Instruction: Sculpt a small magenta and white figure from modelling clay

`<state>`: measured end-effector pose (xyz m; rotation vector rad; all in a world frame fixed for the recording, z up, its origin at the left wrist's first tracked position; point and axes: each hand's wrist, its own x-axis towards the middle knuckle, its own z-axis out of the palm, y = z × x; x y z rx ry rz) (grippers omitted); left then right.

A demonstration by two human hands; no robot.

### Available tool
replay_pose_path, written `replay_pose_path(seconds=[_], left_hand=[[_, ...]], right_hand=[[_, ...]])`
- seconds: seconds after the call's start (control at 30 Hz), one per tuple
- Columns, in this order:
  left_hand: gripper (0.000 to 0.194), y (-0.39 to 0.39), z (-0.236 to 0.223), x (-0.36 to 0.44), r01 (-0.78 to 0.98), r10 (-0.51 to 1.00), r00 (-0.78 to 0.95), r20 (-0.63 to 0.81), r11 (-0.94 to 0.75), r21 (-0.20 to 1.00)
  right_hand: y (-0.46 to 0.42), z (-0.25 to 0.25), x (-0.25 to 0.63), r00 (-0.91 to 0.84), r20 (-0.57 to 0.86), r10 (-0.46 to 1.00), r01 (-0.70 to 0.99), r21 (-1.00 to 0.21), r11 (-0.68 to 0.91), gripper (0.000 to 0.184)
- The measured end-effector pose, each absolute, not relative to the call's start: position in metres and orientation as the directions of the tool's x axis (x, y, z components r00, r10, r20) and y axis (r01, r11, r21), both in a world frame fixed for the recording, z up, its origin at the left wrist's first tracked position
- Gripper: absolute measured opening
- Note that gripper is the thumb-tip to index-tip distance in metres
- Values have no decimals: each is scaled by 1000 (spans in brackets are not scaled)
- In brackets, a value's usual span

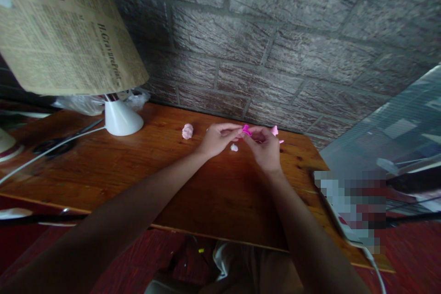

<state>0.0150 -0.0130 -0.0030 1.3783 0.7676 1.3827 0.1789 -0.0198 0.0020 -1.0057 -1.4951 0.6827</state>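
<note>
Hands: left hand and right hand close together, fingertips pinching the magenta piece
Magenta piece: between both hands' fingertips, above the wooden table
White lump: on the table, just below the hands
Pink lump: left of the left hand
Pink cone: just beyond the right hand

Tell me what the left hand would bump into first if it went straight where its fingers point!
Probably the bright pink piece, right at the left hand's fingertips, then the right hand. Exact depth is hard to judge from this view.
</note>
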Motion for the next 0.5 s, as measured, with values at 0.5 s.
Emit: replay_pose_path(seconds=[0.5], left_hand=[[28,-7,-4,5,-43,870,128,476,-474,879]], right_hand=[[-17,-1,179,-25,433,901,51,-900,434,44]])
